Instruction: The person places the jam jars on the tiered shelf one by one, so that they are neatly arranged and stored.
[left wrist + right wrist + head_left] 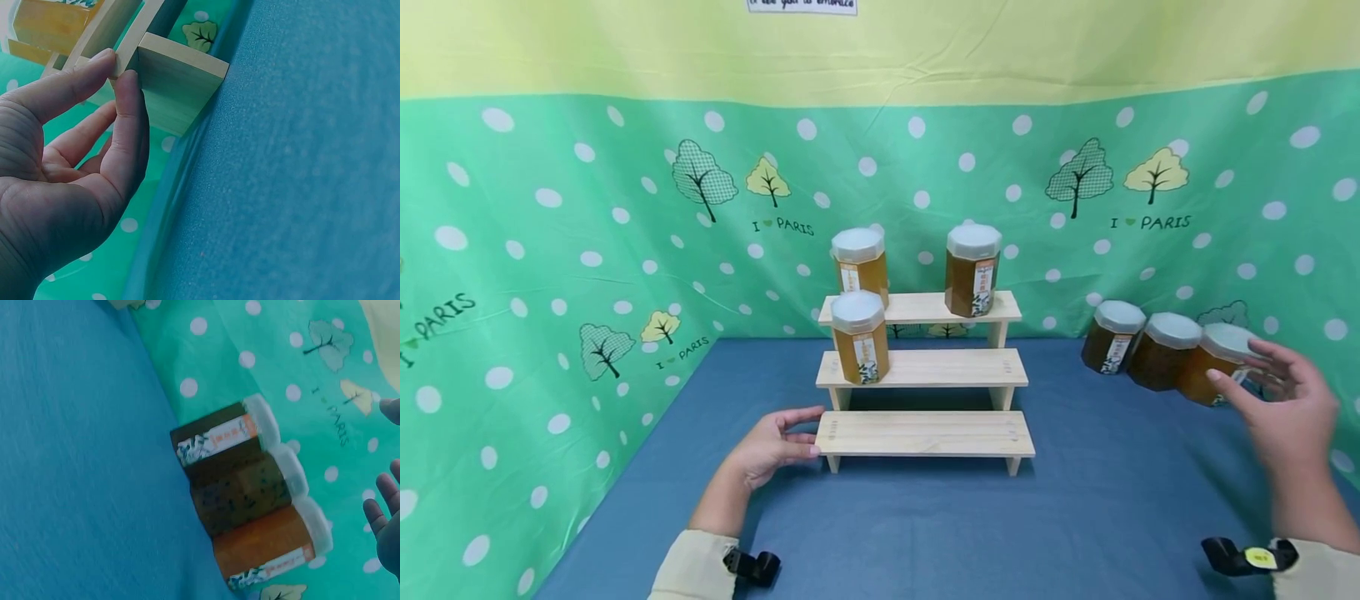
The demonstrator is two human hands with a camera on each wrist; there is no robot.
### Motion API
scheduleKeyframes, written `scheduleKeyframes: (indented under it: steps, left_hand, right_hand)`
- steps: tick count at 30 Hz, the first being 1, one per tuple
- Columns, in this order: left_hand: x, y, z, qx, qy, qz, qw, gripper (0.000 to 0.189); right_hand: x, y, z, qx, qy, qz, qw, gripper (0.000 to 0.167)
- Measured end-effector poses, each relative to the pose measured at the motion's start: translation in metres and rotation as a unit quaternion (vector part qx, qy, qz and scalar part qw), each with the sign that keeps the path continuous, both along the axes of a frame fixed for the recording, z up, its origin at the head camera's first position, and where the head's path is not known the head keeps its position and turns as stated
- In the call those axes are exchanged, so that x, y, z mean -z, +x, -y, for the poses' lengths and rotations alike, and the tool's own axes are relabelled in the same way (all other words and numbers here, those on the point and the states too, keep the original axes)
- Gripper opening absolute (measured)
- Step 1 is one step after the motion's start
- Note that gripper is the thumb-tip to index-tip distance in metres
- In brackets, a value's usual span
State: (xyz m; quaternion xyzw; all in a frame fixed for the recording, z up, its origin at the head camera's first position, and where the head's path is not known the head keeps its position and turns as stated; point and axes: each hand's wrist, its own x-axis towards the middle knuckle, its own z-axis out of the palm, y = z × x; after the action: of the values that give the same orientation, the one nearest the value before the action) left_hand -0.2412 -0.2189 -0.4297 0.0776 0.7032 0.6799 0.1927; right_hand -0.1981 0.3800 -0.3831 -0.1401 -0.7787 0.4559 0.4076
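Note:
At the left end of the lowest step of a wooden three-tier display stand [925,433], my left hand [771,447] pinches the board's end between thumb and fingers; the left wrist view shows the thumb and a finger on the board's edge [129,47]. My right hand [1296,408] is beside an amber honey jar [1202,375], fingers spread. In the right wrist view a gap separates the hand [389,534] from this jar [265,544]. Next to it stand a dark speckled jar [1161,358] and a dark labelled jar [1108,343], all white-lidded.
An amber jar [872,273] and a darker jar [972,275] stand on the top step. Another amber jar [865,350] is on the middle step's left side. The blue tabletop [910,533] meets a green dotted cloth [880,183] behind.

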Motion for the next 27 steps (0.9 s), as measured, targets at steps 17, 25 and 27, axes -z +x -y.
scheduleKeyframes:
  steps: [17, 25, 27]
  left_hand:
    - [0.001, 0.0, 0.0, 0.001, 0.001, -0.002, 1.0, 0.078]
    - [0.001, 0.0, 0.0, 0.003, 0.003, -0.003, 1.0, 0.078]
    - [0.001, 0.0, 0.0, 0.004, 0.004, -0.002, 1.0, 0.078]
  right_hand:
    - [0.015, -0.016, -0.035, 0.055, -0.056, 0.132, 0.9881, 0.063]
    - [0.017, -0.026, -0.053, 0.023, -0.001, 0.181, 0.9833, 0.072]
    - [0.017, -0.029, -0.057, 0.01, 0.016, 0.187, 0.9822, 0.074]
